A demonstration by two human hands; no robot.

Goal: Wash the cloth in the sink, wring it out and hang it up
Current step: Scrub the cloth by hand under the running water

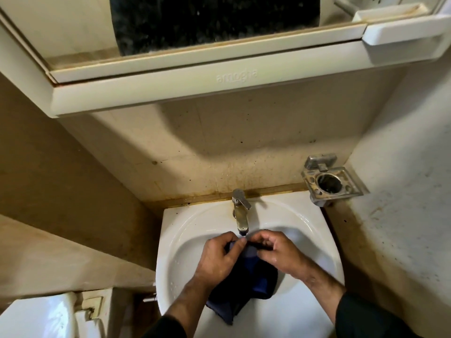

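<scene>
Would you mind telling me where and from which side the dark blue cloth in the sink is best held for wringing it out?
Probably by its two ends. The cloth hangs lengthwise: its top edge is pinched under the tap by the left hand and right hand, its tail trailing toward the sink's front rim. Keep one hand up top, bring the other from below onto the tail, then twist.
</scene>
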